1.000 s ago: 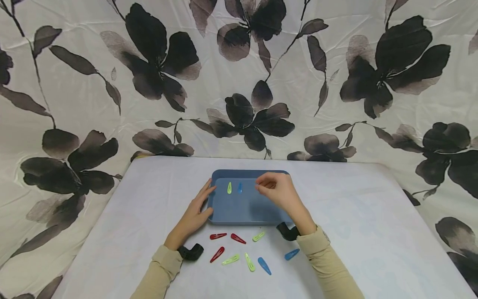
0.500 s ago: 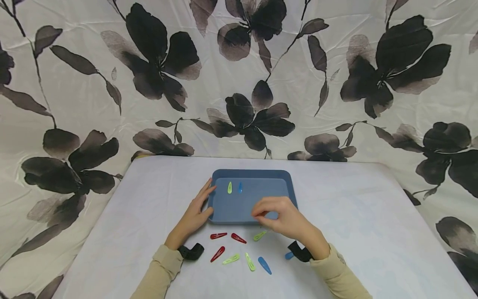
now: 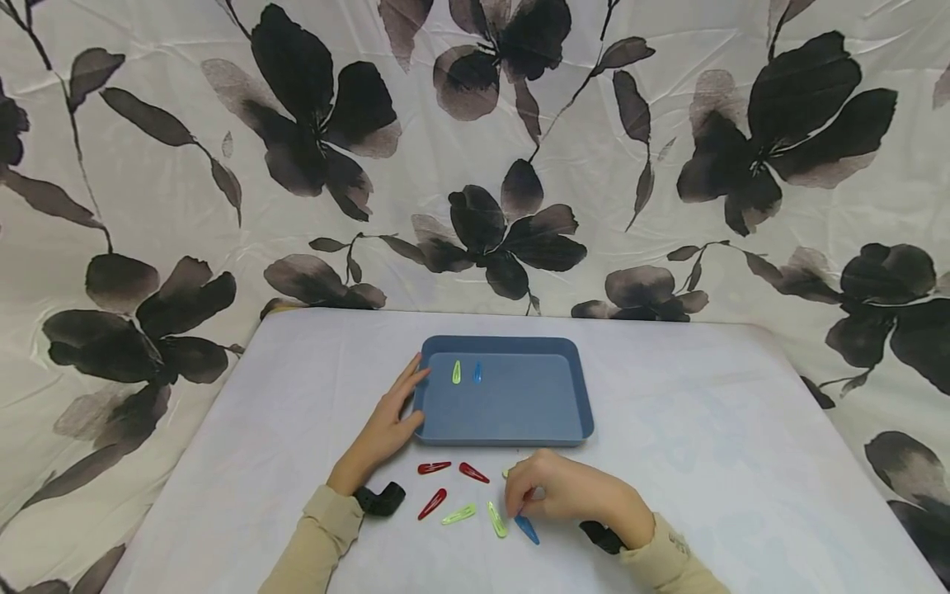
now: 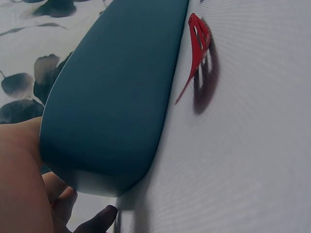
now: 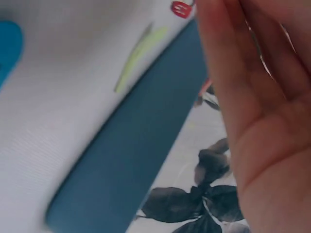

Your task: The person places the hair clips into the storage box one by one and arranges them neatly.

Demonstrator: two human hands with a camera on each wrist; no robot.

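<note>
My left hand [image 3: 382,425] lies along the left edge of a blue-grey tray [image 3: 512,404], its fingers stretched out and touching the rim. On the table in front of the tray, my right hand [image 3: 560,487] is bent down with thumb and fingertips at the upper end of a blue hair clip [image 3: 529,530]. I cannot tell whether they pinch it. The right wrist view shows the palm [image 5: 274,150], the fingertips being out of frame. Inside the tray lie a green hair clip [image 3: 456,372] and a smaller-looking blue hair clip [image 3: 478,373], side by side near the far left.
Left of the right hand, red hair clips [image 3: 432,504] and green hair clips [image 3: 458,515] lie scattered on the white-covered table [image 3: 698,429]. Another green clip is mostly covered by that hand. A second blue clip [image 5: 7,53] shows in the right wrist view. Behind hangs a flowered cloth [image 3: 475,148].
My right hand has come from over the tray's right side down toward the near side, onto the blue hair clip on the table. The left hand and the clips in the tray have stayed put.
</note>
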